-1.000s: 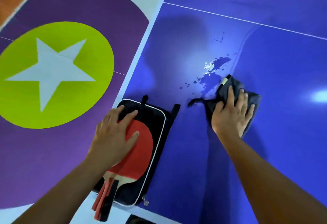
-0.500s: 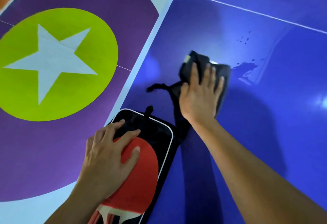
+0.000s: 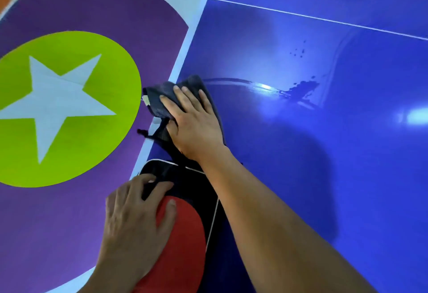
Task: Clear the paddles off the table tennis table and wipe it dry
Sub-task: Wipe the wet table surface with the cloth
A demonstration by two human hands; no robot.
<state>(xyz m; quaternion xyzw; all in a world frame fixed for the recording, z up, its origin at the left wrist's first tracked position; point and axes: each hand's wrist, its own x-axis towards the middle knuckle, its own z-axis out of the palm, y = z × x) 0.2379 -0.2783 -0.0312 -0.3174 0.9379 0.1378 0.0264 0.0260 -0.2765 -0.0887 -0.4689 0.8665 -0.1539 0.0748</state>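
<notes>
My right hand (image 3: 194, 119) presses flat on a dark grey cloth (image 3: 159, 100) at the left edge of the blue table tennis table (image 3: 324, 153); part of the cloth hangs over the white edge line. A wet smear and dark water drops (image 3: 301, 86) lie to the right of the cloth. My left hand (image 3: 136, 223) rests flat on a red paddle (image 3: 183, 241) that lies on a black paddle case (image 3: 196, 184) with white piping at the table's near left edge. The paddle's handle is out of view.
Left of the table is a purple floor mat (image 3: 58, 223) with a lime-green circle and white star (image 3: 55, 103). A white line (image 3: 324, 20) crosses the table farther away. A bright light reflection (image 3: 414, 116) shows at the right.
My right hand has swept the cloth leftward across the spill to the table's left edge, leaving a thin wet streak. My left hand stays on the paddle.
</notes>
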